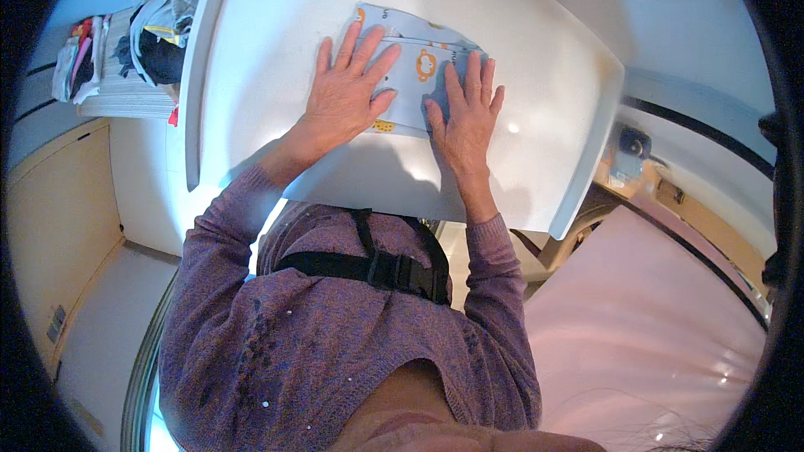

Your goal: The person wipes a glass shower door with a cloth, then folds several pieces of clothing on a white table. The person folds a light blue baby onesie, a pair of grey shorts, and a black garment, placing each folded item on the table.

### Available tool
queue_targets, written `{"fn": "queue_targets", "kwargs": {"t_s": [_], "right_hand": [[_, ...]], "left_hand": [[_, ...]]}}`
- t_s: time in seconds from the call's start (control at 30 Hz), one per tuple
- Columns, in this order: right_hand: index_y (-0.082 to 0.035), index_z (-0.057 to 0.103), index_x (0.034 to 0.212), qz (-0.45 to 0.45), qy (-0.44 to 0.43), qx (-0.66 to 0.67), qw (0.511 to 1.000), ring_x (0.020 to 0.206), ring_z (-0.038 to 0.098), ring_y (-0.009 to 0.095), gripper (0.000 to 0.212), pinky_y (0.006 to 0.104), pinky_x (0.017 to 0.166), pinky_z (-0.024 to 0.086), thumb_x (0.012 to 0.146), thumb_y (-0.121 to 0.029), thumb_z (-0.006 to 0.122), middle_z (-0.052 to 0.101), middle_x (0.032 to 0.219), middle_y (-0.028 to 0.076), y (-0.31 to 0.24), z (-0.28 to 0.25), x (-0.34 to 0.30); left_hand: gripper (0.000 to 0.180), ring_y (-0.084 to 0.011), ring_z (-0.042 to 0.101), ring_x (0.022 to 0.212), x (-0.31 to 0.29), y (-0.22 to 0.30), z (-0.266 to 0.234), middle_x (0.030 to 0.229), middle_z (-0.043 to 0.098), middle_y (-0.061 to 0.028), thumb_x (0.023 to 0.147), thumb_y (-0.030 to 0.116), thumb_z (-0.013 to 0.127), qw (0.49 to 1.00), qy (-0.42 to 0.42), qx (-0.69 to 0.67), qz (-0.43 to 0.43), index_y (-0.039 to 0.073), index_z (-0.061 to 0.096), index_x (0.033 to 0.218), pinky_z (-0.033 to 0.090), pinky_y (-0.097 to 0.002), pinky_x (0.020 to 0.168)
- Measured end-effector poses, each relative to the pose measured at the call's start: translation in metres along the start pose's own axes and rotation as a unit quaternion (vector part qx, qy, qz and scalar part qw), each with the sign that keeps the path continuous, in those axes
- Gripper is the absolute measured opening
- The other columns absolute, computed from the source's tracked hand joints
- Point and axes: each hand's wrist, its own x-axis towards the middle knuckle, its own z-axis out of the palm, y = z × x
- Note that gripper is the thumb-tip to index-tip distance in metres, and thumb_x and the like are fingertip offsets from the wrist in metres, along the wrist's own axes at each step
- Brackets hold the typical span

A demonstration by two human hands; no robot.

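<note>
Blue patterned cloth (408, 88) lies on the white table (544, 75), long axis roughly left-right; your left hand (342, 94) and right hand (466, 122) touch opposite ends, palms down, fingers spread, apparently pinching nothing.

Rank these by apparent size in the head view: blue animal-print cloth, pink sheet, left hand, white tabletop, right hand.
1. white tabletop
2. pink sheet
3. blue animal-print cloth, partly covered
4. left hand and right hand: too alike to rank
</note>
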Motion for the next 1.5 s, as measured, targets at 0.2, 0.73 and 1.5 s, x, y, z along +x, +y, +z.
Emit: {"fn": "queue_targets", "kwargs": {"t_s": [0.2, 0.73, 1.5], "right_hand": [[-0.014, 0.043, 0.132, -0.202, -0.048, 0.064, 0.976, 0.135, 0.019, 0.037, 0.074, 0.0614, 0.102, 0.014, 0.071, -0.051, 0.064, 0.025, 0.145, 0.015, -0.025, 0.004, 0.008], [-0.011, 0.032, 0.138, 0.372, 0.103, -0.135, 0.913, 0.135, 0.017, 0.038, 0.07, 0.0647, 0.1, 0.013, 0.083, -0.048, 0.052, 0.022, 0.145, 0.018, 0.095, 0.002, -0.041], [-0.008, 0.044, 0.13, 0.228, 0.079, -0.098, 0.966, 0.131, 0.026, 0.037, 0.056, 0.0531, 0.105, 0.018, 0.08, -0.03, 0.058, 0.032, 0.141, 0.02, 0.128, -0.053, -0.11]], "left_hand": [[0.054, -0.0352, 0.025, 0.132, -0.003, -0.024, -0.01, 0.14, 0.033, -0.0134, 0.079, 0.024, 0.062, 0.992, 0.113, -0.049, 0.009, 0.012, 0.046, 0.129, 0.021, -0.0511, 0.104], [0.05, -0.0303, 0.043, 0.122, -0.109, -0.17, -0.079, 0.138, 0.04, -0.0123, 0.093, 0.02, 0.044, 0.962, 0.12, 0.058, -0.238, 0.015, 0.029, 0.14, 0.04, -0.0381, 0.094], [0.052, -0.0322, 0.039, 0.125, -0.119, -0.211, -0.104, 0.141, 0.034, -0.0128, 0.091, 0.012, 0.038, 0.962, 0.092, 0.076, -0.245, 0.016, 0.023, 0.142, 0.037, -0.0393, 0.097]]}}
